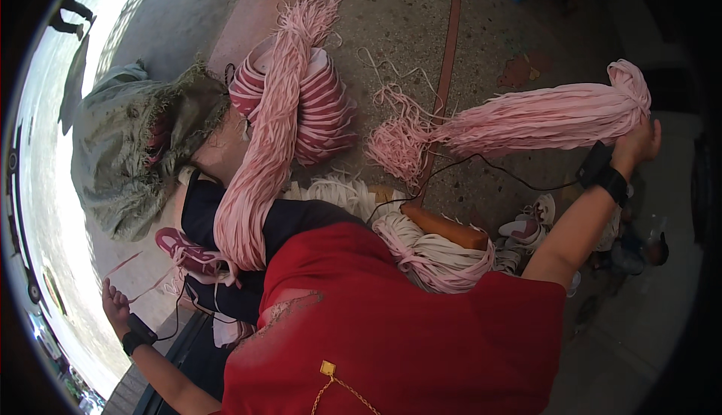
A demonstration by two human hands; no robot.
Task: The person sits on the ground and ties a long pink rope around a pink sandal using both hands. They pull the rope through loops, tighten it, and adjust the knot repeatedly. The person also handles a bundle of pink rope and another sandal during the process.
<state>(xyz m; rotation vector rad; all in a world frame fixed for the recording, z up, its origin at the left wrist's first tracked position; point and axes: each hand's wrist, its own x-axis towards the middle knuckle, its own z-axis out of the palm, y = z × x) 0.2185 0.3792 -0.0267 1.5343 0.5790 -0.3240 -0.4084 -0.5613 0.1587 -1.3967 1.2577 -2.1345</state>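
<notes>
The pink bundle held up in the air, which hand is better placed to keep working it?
Probably the right hand: it grips the knotted end of the pink bundle. The left hand is far off at the lower left, fingers open, holding only thin strands.

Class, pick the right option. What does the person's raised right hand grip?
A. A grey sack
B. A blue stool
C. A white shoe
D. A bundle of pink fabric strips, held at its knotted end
D: the right hand closes around the knotted end of the pink strip bundle, whose loose ends hang away from it.
</notes>
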